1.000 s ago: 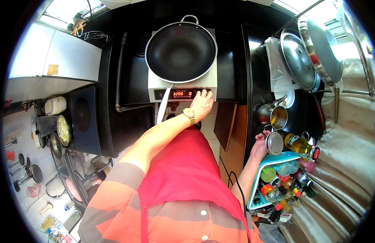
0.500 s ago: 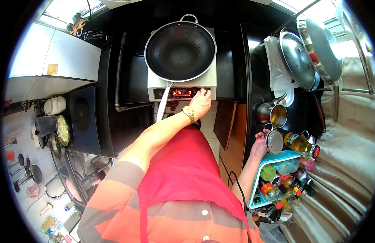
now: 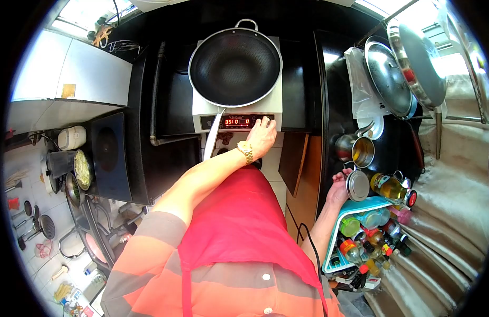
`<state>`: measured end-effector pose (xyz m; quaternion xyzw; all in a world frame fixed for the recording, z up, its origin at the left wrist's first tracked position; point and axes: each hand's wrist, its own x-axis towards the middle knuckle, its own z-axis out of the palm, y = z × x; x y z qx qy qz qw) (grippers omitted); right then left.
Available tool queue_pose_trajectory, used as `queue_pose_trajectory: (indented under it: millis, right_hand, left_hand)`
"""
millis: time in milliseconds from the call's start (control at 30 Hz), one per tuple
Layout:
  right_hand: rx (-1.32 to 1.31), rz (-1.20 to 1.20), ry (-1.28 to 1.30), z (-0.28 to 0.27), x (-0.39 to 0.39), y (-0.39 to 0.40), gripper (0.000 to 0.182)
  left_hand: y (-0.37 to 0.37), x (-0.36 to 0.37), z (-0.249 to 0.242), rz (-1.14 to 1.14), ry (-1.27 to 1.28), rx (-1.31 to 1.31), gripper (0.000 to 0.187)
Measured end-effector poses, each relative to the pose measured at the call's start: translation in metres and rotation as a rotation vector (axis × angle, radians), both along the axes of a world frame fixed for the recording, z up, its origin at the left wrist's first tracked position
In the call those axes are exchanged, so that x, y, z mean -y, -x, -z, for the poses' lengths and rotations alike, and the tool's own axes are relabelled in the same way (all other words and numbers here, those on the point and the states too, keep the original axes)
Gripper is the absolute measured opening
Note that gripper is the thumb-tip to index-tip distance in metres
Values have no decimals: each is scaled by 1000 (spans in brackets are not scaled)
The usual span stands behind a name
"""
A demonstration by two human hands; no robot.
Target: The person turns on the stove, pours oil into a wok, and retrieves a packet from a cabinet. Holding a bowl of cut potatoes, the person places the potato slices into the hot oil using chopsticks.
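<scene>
My left hand (image 3: 262,135), with a gold watch on its wrist, is closed at the right end of the control panel (image 3: 236,122) of an induction cooker (image 3: 279,103). Its fingertips grip a control knob, mostly covered by them. Red digits glow on the panel. A dark wok (image 3: 235,67) sits on the cooker, its long handle (image 3: 214,134) pointing toward me. Over on the right, my right hand (image 3: 337,187) pinches a round metal lid (image 3: 358,185) at its edge. Just beyond the lid stands an uncovered metal pot (image 3: 363,151) with a spout, holding some yellowish liquid.
A turquoise basket (image 3: 333,240) full of bottles and jars is beside my right forearm. A bottle of yellow oil (image 3: 388,186) lies near it. Large pan lids (image 3: 388,76) hang on a rack at right. At left are a flat dark hob (image 3: 109,153) and a food bowl (image 3: 82,170).
The digits on the cooker's display have gone from about 320 to about 351. My left hand has turned slightly at the knob. My right hand and the lid have stayed in place.
</scene>
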<state>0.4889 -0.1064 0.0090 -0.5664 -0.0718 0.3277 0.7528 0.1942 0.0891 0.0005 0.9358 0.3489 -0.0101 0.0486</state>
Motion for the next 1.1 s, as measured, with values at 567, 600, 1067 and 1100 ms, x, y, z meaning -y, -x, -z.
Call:
queue_pose_trajectory:
  millis: [567, 600, 1067, 1100]
  right_hand:
    - [16, -26, -67, 4, -3, 3, 17]
    - [-10, -7, -87, 6, -4, 2, 16]
    - [-57, -120, -136, 16, 4, -4, 23]
    - [-49, -136, -142, 16, 6, -4, 23]
  left_hand:
    - [100, 93, -58, -230, 1153, 292, 39]
    - [107, 97, -57, -214, 1154, 294, 39]
    - [220, 129, -32, -748, 1093, 143, 42]
    - [231, 131, -26, -795, 1080, 101, 41]
